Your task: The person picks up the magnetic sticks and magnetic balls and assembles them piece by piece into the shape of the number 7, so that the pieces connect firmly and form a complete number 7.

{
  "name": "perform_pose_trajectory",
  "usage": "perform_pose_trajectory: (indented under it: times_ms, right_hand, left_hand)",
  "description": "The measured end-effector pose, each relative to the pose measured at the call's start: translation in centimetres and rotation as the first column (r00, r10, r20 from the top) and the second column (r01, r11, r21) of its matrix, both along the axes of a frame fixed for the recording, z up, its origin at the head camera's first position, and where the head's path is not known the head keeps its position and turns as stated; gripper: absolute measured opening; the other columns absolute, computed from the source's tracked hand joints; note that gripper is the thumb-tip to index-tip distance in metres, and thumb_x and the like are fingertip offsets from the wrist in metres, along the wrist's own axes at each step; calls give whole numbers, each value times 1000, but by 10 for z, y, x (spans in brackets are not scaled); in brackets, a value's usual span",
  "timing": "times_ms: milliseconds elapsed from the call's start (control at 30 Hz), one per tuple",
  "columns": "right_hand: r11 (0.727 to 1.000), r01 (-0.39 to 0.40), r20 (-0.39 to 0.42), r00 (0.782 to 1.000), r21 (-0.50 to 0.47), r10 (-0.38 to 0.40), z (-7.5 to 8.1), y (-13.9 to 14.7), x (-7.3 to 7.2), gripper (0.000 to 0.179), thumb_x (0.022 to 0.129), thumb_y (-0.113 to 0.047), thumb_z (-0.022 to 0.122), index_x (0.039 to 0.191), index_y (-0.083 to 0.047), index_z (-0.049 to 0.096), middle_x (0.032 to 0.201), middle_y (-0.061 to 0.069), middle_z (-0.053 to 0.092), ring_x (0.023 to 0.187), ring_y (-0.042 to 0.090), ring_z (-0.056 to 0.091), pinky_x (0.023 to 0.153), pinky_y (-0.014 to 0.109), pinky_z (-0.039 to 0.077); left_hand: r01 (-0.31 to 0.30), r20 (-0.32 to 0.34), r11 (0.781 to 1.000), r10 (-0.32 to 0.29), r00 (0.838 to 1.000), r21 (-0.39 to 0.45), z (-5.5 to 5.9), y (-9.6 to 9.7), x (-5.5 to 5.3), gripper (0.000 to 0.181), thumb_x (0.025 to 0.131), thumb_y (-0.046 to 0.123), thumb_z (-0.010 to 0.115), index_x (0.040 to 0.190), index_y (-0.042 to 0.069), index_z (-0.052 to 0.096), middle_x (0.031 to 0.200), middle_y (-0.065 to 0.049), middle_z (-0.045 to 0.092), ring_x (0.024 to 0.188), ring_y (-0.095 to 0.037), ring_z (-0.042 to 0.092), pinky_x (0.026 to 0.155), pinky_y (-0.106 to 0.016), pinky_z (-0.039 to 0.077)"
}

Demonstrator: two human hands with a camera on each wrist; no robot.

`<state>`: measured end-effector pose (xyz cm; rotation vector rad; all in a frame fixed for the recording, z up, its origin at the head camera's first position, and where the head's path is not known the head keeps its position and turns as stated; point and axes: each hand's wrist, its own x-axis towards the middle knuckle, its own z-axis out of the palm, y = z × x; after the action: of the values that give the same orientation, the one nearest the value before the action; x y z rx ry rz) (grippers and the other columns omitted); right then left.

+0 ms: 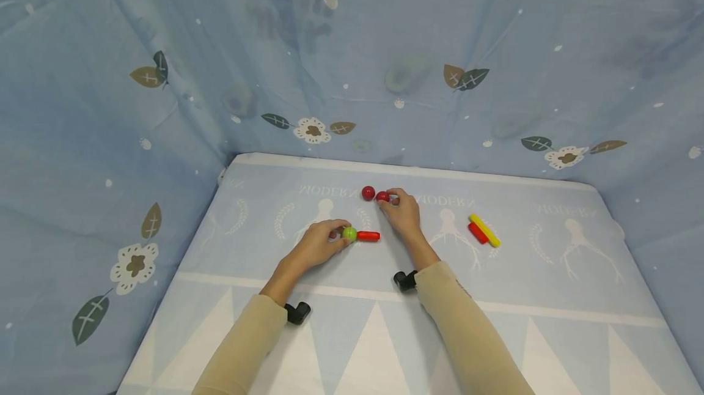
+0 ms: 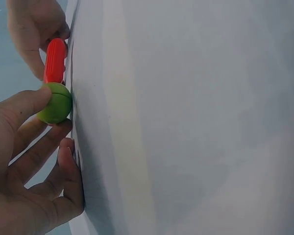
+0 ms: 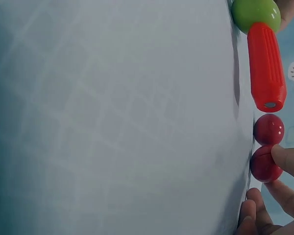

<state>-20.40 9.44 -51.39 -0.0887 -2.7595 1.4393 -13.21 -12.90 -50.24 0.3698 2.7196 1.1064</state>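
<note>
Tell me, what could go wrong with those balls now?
The loose red ball sits right beside the held red ball in the right hand, so a bump might send it rolling. The left hand pinches the green ball; if that slips, the red stick against it might shift too.

Counted on one table (image 1: 352, 276), by clock from the one green ball (image 1: 349, 233) in the head view: two red balls (image 1: 368, 193) (image 1: 382, 197) at 1 o'clock, two red sticks (image 1: 368, 236) (image 1: 476, 233) and one yellow stick (image 1: 484, 230) at 3 o'clock, and, over the table, two hands (image 1: 318, 243) (image 1: 404, 214), two sleeves (image 1: 244, 343) (image 1: 467, 328) and two black wrist cameras (image 1: 299, 313) (image 1: 405, 280).
</note>
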Motion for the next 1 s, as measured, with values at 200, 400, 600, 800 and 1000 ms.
perform_pose_trajectory:
  times_ms: [200, 400, 600, 800, 1000]
  right_hand:
    - [1000, 8, 34, 999, -4, -8, 2, 3, 0, 38, 92, -23, 73, 126, -6, 66, 106, 18, 64, 97, 31, 58, 79, 43, 49]
    - [999, 3, 48, 999, -41, -1, 10, 12, 10, 39, 92, -24, 73, 126, -7, 66, 105, 16, 65, 96, 30, 58, 78, 43, 48]
    - [998, -34, 38, 999, -59, 36, 16, 22, 28, 37, 92, -27, 74, 126, -12, 66, 103, 11, 64, 89, 26, 58, 72, 36, 48]
    - [995, -47, 68, 996, -82, 53, 23, 33, 51, 36, 93, -28, 73, 127, -17, 66, 100, 8, 63, 82, 23, 57, 68, 33, 47]
    - [992, -75, 92, 992, -100, 84, 23, 42, 69, 36, 93, -28, 73, 127, -19, 66, 100, 6, 64, 85, 23, 57, 69, 34, 48]
  left_hand:
    - [9, -1, 1000, -9, 1000, -4, 1, 1, -1, 34, 93, 21, 74, 126, 15, 68, 109, -1, 70, 95, -16, 60, 82, -35, 50]
    - [9, -5, 1000, -9, 1000, -3, 1, 1, 0, 35, 93, 21, 74, 126, 15, 68, 109, -1, 70, 95, -16, 60, 81, -36, 50]
    - [1, -5, 1000, -1, 1000, 2, 1, 1, 2, 34, 92, 21, 75, 125, 15, 68, 108, 0, 70, 94, -17, 59, 81, -36, 50]
    - [-10, 4, 1000, 10, 1000, 2, 1, 1, 2, 34, 93, 21, 75, 126, 16, 68, 108, 0, 69, 93, -16, 58, 79, -34, 49]
    - [-5, 4, 1000, 5, 1000, -3, 1, 1, 1, 35, 92, 21, 75, 126, 15, 68, 109, -1, 69, 93, -16, 59, 79, -35, 50]
